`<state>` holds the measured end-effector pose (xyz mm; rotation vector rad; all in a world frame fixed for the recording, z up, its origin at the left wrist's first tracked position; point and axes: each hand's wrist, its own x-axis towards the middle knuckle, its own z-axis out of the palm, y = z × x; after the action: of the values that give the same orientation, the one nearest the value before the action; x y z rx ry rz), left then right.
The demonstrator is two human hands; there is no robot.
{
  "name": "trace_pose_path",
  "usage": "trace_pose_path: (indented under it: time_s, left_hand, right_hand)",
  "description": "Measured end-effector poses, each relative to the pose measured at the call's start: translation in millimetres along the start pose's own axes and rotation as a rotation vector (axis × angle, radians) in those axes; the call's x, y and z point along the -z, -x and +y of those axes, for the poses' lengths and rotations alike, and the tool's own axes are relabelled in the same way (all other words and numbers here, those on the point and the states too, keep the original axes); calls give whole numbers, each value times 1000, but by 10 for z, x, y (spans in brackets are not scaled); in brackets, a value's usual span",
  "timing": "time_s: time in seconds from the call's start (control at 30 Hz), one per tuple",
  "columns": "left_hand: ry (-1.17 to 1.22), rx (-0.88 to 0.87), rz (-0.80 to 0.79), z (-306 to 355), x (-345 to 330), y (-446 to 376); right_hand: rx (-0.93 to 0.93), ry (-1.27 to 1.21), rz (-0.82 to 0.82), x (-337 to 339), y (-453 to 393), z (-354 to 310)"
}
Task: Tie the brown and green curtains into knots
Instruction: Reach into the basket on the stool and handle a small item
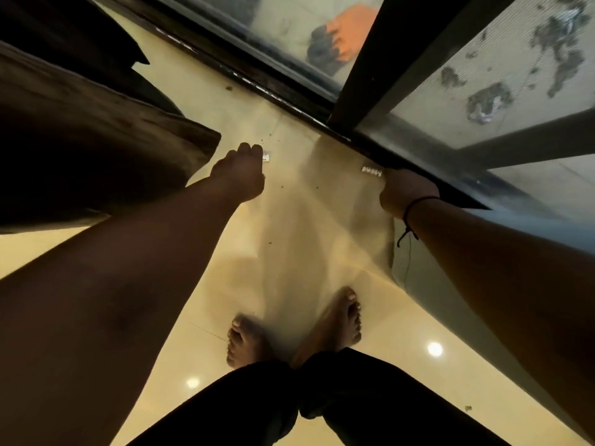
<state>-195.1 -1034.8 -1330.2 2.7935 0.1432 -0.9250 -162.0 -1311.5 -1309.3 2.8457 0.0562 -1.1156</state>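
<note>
Below the head camera, a glossy cream floor [206, 101] fills most of the view, bounded at the top right by a dark sliding-door frame [380, 59] with dirty glass. A brown curtain [80, 130] hangs in heavy folds at the left edge, apart from both hands. A sheer, pale greenish curtain [322, 226] is stretched between the two hands and drapes down over the person's bare feet [248, 342]. Left hand [240, 175]: fingers curled, gripping the upper left edge of the sheer curtain near a small white tag. Right hand [405, 191]: closed on the upper right edge beside the door track; its fingers are mostly hidden. A dark thread bracelet [415, 207] circles the right wrist. Dark trousers [322, 397] show at the bottom.
</note>
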Motion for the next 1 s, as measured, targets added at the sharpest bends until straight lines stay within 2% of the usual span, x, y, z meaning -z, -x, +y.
trace_pose_path:
  time_s: [0.23, 0.37, 0.57, 0.73, 0.83, 0.9, 1.0]
  left_hand:
    - [-87, 12, 4, -7, -295, -245]
    - [-149, -12, 75, 5, -374, -298]
    - [-78, 28, 53, 2, -476, -177]
    - [-302, -115, 37, -88, -681, 105]
    - [-481, -214, 40, -123, -649, 275]
    - [-364, -159, 13, -28, -545, 468]
    - [176, -27, -7, 201, -347, 912]
  right_hand:
    - [21, -47, 106, -199, -306, -109]
    - [46, -56, 131, -262, -342, -127]
    - [113, 84, 38, -446, -114, -202]
    - [47, -102, -72, -889, 289, -193]
    - [71, -150, -139, -999, 639, -238]
    - [89, -176, -178, -992, 901, -251]
    - [103, -221, -195, -848, 1317, -196]
